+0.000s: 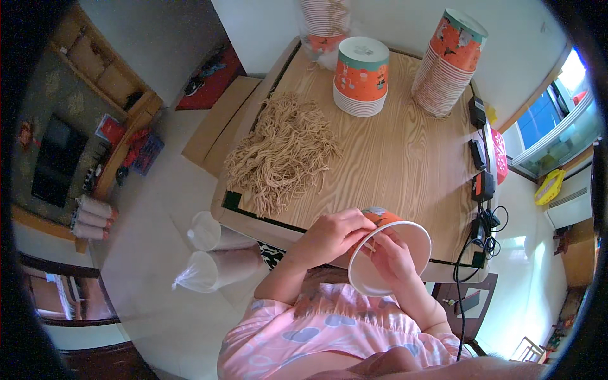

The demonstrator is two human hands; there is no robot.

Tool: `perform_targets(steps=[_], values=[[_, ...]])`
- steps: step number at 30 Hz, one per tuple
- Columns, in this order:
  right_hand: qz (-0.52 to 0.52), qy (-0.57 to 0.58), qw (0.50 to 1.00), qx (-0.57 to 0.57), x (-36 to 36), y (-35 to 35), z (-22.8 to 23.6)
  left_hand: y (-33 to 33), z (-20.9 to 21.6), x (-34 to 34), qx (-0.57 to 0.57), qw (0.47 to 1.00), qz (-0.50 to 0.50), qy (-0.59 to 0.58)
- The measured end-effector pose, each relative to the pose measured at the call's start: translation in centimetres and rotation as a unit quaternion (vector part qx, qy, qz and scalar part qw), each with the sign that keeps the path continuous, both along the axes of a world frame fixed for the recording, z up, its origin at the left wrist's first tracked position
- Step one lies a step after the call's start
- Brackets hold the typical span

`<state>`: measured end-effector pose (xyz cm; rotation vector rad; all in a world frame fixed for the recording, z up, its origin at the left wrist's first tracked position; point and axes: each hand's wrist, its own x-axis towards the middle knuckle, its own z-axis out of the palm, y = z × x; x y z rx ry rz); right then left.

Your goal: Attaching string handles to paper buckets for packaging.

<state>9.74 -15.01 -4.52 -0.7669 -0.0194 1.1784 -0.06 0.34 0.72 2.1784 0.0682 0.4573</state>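
Observation:
A white paper tub with an orange printed outside is tipped at the table's front edge, its mouth facing me. My left hand is closed on the tub's wall at the left, fingertips at the rim. My right hand reaches into the tub's mouth. Its fingers are bent together against the inner wall, close to the left fingertips. A small pale bit shows at these fingertips, too small to name. Left of the hands lies a loose heap of tan strings on the wooden table.
Farther back stand a short stack of upside-down tubs, a tall leaning stack and a bagged stack. Black adapters and cables run along the right edge. Bagged tub stacks lie on the floor, near a cardboard box.

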Motion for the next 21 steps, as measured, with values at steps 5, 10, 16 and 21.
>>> perform_targets(steps=[5, 10, 16, 21], values=[[0.013, 0.005, 1.000, -0.003, -0.1, 0.1, 0.7, -0.4, -0.5, 0.3, -0.102, 0.993, 0.052, 0.027], [0.006, 0.008, 1.000, -0.010, -0.2, 0.2, 1.1, -0.4, 0.1, 0.3, -0.134, 0.991, 0.024, 0.012], [0.020, 0.002, 1.000, -0.016, -0.1, 0.2, 0.9, 0.2, -0.7, 0.5, -0.049, 0.998, 0.010, -0.023], [0.002, 0.002, 1.000, -0.024, -0.1, 0.3, 1.0, 1.4, -0.7, 0.2, -0.056, 0.996, 0.067, -0.005]])
